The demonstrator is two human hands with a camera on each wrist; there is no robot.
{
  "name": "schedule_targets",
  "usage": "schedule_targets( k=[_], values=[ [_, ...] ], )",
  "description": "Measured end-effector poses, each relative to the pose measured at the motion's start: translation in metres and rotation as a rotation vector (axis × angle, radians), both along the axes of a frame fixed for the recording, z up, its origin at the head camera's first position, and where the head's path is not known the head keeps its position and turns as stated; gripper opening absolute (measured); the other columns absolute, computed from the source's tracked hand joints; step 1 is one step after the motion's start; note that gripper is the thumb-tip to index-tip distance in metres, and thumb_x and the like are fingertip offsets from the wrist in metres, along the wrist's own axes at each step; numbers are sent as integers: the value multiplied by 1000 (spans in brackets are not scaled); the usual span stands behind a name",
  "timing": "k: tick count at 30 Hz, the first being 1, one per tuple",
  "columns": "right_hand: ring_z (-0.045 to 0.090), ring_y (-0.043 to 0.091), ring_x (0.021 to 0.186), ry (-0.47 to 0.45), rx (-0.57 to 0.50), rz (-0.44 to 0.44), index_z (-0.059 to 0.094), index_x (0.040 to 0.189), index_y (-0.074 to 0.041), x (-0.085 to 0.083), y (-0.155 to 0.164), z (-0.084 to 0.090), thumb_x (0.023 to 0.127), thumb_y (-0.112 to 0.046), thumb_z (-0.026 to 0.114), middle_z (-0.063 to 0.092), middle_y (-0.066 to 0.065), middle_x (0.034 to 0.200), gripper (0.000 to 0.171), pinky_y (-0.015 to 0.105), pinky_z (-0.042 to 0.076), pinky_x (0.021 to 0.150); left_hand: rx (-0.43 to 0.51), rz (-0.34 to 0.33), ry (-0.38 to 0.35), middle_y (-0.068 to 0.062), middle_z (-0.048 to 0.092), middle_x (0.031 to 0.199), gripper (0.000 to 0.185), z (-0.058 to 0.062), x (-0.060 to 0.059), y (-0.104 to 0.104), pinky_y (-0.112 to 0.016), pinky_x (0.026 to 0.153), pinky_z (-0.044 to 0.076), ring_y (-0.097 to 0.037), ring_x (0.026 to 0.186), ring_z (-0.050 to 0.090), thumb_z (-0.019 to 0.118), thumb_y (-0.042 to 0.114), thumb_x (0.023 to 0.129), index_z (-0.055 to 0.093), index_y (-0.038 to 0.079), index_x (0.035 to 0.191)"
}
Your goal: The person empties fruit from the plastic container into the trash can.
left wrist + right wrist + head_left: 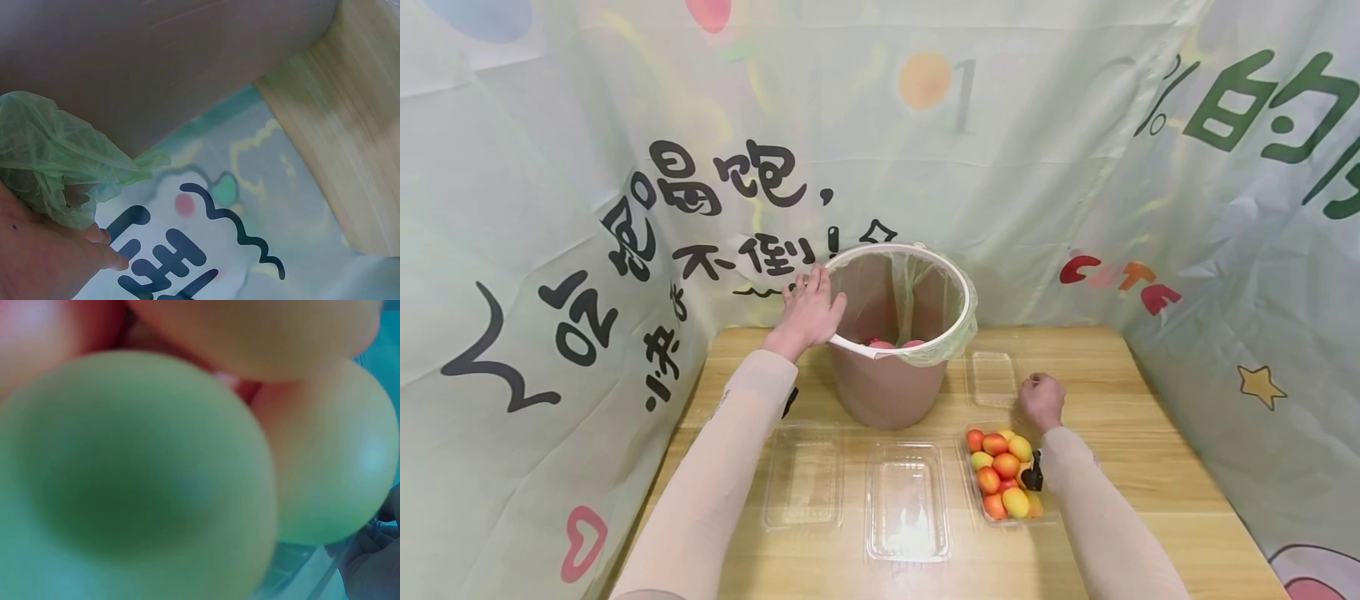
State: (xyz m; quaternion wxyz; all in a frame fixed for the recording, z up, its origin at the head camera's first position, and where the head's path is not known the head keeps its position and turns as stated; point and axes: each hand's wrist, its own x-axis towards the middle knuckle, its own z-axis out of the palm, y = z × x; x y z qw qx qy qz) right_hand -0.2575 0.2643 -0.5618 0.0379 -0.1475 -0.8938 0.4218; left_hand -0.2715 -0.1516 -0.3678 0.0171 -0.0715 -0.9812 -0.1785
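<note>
A brown bucket point(891, 383) with a white rim and a green bag liner point(958, 321) stands at the back of the wooden table; a few pink fruits lie inside. My left hand point(808, 312) grips the bucket's left rim, and the green liner point(50, 156) bunches against its fingers point(103, 253) in the left wrist view. My right hand point(1041, 400) rests curled on the table just behind a clear tray point(981, 508) filled with several red and yellow fruits point(1003, 467). The right wrist view is filled by blurred fruits point(137, 481) seen very close.
Two clear plastic trays point(803, 479) point(907, 500) lie in front of the bucket, and a clear lid point(992, 377) lies to its right. Printed cloth point(550, 250) walls the table on the left, back and right.
</note>
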Motion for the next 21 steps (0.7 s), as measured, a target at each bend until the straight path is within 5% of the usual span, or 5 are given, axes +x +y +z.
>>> schedule_targets(
  k=[15,21],
  values=[
    [58,56,126,34,56,-9,59,134,18,4,2,0,104,-14,42,65,40,128,47,62,48,109,11,2,-16,-22,1,177,78,-2,-1,-2,-68,129,-4,-47,163,-2,24,47,110,7,-4,167],
    [52,61,131,-8,114,84,56,133,24,9,9,15,106,-22,44,59,43,134,55,66,44,113,10,0,-11,-22,1,177,78,0,-1,-2,-68,129,-4,-49,163,-1,24,47,111,7,-4,167]
  ],
)
